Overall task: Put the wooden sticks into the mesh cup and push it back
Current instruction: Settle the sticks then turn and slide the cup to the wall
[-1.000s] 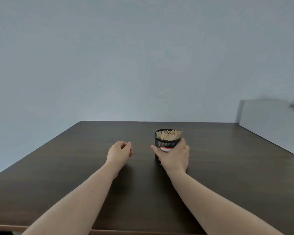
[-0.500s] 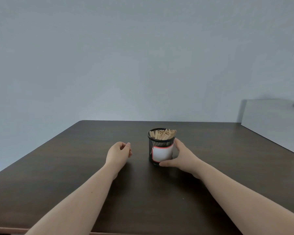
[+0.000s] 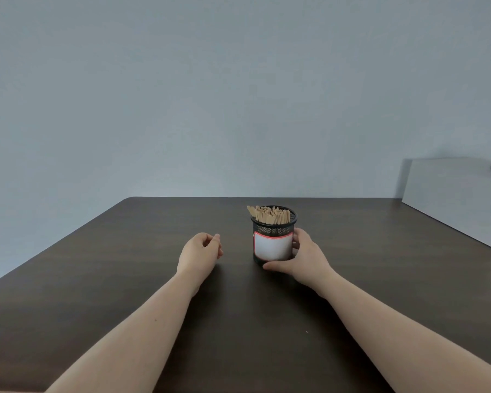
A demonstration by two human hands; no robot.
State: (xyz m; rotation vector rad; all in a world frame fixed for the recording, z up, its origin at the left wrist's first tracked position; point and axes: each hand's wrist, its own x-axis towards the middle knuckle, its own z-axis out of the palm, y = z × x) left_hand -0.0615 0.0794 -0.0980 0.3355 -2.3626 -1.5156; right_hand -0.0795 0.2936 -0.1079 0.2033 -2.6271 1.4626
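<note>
A black mesh cup (image 3: 273, 228) with a red-edged white label stands upright on the dark wooden table (image 3: 125, 273), a little right of centre. Several wooden sticks (image 3: 268, 214) fill it and poke above its rim. My right hand (image 3: 301, 258) wraps around the cup's right side, thumb along its base at the front and fingers behind it. My left hand (image 3: 199, 253) rests on the table to the cup's left, fingers loosely curled with nothing in them, a hand's width away from the cup.
A white box (image 3: 454, 194) sits at the table's back right corner, with a small pale object on its top at the frame edge. A plain grey wall rises behind the table's far edge.
My right hand has shifted from covering the cup's front to gripping its right side, so the label now shows. The cup has slid slightly left. The left hand has barely moved.
</note>
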